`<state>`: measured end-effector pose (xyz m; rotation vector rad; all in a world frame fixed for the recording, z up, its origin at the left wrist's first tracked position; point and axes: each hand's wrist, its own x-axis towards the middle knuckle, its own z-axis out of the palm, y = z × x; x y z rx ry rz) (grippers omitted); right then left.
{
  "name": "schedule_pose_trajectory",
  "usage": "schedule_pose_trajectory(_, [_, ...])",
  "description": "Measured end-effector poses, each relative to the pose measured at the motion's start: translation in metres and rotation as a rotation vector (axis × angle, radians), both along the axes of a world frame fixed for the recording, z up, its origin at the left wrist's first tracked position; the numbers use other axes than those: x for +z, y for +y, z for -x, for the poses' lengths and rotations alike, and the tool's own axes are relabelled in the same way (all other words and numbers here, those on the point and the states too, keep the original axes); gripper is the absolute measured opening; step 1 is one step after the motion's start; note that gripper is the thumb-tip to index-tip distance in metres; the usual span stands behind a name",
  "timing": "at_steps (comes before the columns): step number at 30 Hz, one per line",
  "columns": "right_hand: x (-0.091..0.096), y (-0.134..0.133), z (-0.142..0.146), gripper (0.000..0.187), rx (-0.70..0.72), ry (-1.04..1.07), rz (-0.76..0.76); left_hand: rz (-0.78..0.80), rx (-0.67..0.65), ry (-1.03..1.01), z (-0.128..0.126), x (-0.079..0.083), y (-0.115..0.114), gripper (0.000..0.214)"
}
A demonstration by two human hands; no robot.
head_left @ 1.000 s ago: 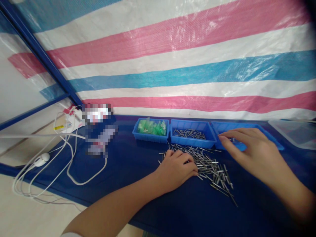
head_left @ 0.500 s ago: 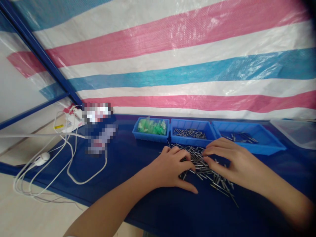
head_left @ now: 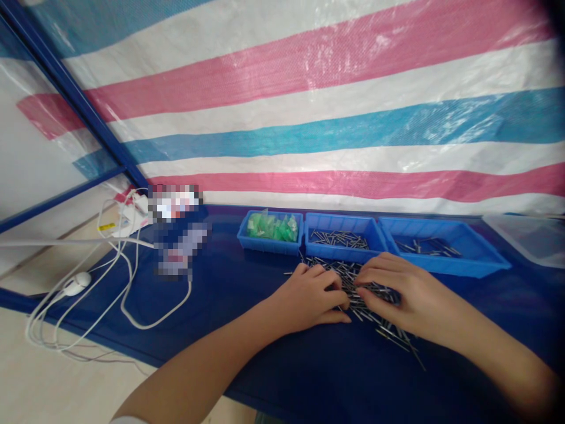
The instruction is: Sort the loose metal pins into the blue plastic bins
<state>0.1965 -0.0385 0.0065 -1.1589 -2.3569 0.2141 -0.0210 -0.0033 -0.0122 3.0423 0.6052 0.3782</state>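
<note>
A loose pile of thin metal pins (head_left: 368, 303) lies on the blue tabletop, between and under my two hands. My left hand (head_left: 311, 297) rests over the pile's left side. Its fingers are curled and slightly apart, with the thumb stretched out below them. From the right, my right hand (head_left: 392, 288) reaches over the pile with bent fingers. A small gap separates its thumb from its index finger, and pins show behind that gap. In neither hand can I see a held pin. Some fingertips are hidden among the pins.
Behind the pile stand a blue bin (head_left: 269, 244) of green bagged items, a middle bin (head_left: 344, 253) with short metal pins, and a right bin (head_left: 468, 268) with fewer pins. White cables (head_left: 128, 288) lie at left. A clear plastic container (head_left: 525, 238) is at far right.
My right hand has shifted slightly left over the pile, closer to my left hand. My left thumb has drawn up toward its index finger.
</note>
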Motion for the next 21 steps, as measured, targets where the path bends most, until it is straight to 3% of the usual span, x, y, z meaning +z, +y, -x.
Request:
schedule_pose_trajectory(16, [-0.0033,0.0004,-0.0004,0.013,0.014,-0.051,0.000,0.069,0.006,0.008,-0.0017,0.0023,-0.0049,0.015])
schedule_pose_trajectory(21, [-0.0026,-0.0010,0.0024,0.019,0.036,-0.022,0.028,0.093,0.025,-0.169,-0.0083,0.0029,-0.0081,0.023])
